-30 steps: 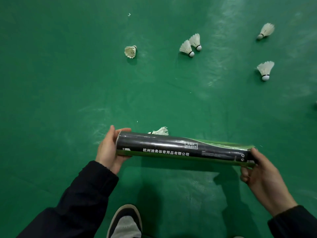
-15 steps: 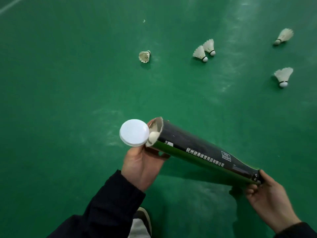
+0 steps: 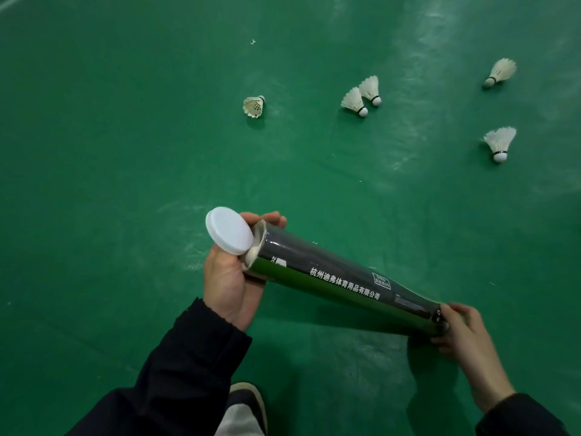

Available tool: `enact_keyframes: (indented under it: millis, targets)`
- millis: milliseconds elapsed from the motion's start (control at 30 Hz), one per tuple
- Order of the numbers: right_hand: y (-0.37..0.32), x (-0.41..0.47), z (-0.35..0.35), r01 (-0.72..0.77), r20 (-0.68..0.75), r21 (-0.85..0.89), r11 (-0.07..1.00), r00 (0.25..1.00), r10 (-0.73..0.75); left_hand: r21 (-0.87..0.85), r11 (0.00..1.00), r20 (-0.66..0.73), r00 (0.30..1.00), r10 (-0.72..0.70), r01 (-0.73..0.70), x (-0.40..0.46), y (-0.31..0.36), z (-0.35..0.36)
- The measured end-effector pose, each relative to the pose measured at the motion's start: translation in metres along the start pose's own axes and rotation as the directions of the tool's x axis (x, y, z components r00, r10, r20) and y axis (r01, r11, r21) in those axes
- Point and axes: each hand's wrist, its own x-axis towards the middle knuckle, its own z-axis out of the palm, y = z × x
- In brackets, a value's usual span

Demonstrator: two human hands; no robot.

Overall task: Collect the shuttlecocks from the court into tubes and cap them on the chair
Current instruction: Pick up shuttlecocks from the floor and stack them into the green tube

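Left hand (image 3: 228, 278) grips the tube (image 3: 342, 280) mouth and white cap (image 3: 229, 230) — right hand (image 3: 465, 338) grasps the base; tilt the mouth toward the nearest shuttlecock (image 3: 254, 106).

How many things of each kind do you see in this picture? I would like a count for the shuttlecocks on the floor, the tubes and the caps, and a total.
Shuttlecocks on the floor: 5 (one alone, a pair, two at right)
Tube: 1, held by the left hand and the right hand
White cap: 1, off the tube, in the left hand
Total: 7
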Motion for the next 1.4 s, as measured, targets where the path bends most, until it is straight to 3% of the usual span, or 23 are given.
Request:
enact_keyframes:
  millis: [67, 133, 200, 300, 400, 433, 500, 600, 700, 800, 900, 1000, 1133, 1333, 1400]
  targets:
    - [0.002, -0.004, 0.0, 0.212, -0.043, -0.347, 0.914, 0.97, -0.241, 0.018, 1.0, -0.012, 1.0, 0.018, -0.018, -0.003, 0.001, 0.004]
    - [-0.005, -0.015, 0.002, 0.472, 0.022, -0.524, 0.709, 0.839, -0.543, 0.04, 0.999, -0.01, 0.999, 0.037, -0.037, -0.006, 0.002, 0.01]
    - [-0.019, -0.027, 0.009, 0.676, 0.187, -0.462, 0.574, 0.707, -0.682, 0.06, 0.997, 0.0, 0.998, 0.056, -0.056, -0.008, 0.001, 0.015]
    - [-0.036, -0.043, 0.027, 0.829, 0.322, -0.357, 0.43, 0.541, -0.777, 0.073, 0.995, 0.005, 0.998, 0.07, -0.07, -0.009, 0.003, 0.027]
    - [-0.048, -0.05, 0.033, 0.876, 0.353, -0.309, 0.37, 0.467, -0.811, 0.056, 0.996, -0.005, 0.997, 0.073, -0.073, -0.008, 0.002, 0.03]
    - [-0.046, -0.049, 0.032, 0.867, 0.33, -0.284, 0.409, 0.489, -0.808, 0.056, 0.996, -0.022, 0.998, 0.067, -0.065, -0.007, 0.001, 0.028]
    - [-0.037, -0.039, 0.025, 0.775, 0.172, -0.208, 0.597, 0.63, -0.757, 0.068, 0.998, -0.102, 0.995, 0.018, -0.011, 0.001, -0.005, 0.017]
    - [-0.015, -0.009, 0.001, 0.395, -0.155, -0.085, 0.915, 0.902, -0.403, 0.017, 0.992, -0.223, 0.967, -0.121, 0.128, 0.02, -0.013, -0.021]
    - [0.008, 0.005, -0.018, 0.091, -0.095, 0.093, 0.992, 0.992, -0.082, -0.139, 0.946, -0.283, 0.903, -0.322, 0.294, 0.033, -0.021, -0.062]
    - [0.014, 0.001, -0.014, 0.0, 0.095, 0.232, 0.973, 0.995, -0.022, -0.221, 0.893, -0.341, 0.826, -0.448, 0.393, 0.032, -0.028, -0.081]
    - [-0.002, -0.016, -0.002, 0.048, 0.191, 0.412, 0.91, 0.972, -0.138, -0.255, 0.858, -0.41, 0.754, -0.513, 0.445, 0.035, -0.035, -0.091]
    - [-0.027, -0.035, 0.007, -0.019, 0.319, 0.603, 0.797, 0.922, -0.219, -0.239, 0.85, -0.545, 0.66, -0.517, 0.469, 0.039, -0.043, -0.102]
    - [-0.067, -0.064, 0.019, 0.017, 0.413, 0.635, 0.772, 0.838, -0.358, -0.284, 0.817, -0.61, 0.563, -0.557, 0.501, 0.043, -0.048, -0.124]
    - [-0.089, -0.082, 0.031, 0.094, 0.432, 0.598, 0.796, 0.799, -0.418, -0.287, 0.824, -0.622, 0.56, -0.548, 0.488, 0.046, -0.04, -0.14]
    - [-0.087, -0.082, 0.033, 0.155, 0.378, 0.586, 0.795, 0.816, -0.438, -0.258, 0.843, -0.636, 0.574, -0.516, 0.472, 0.045, -0.038, -0.139]
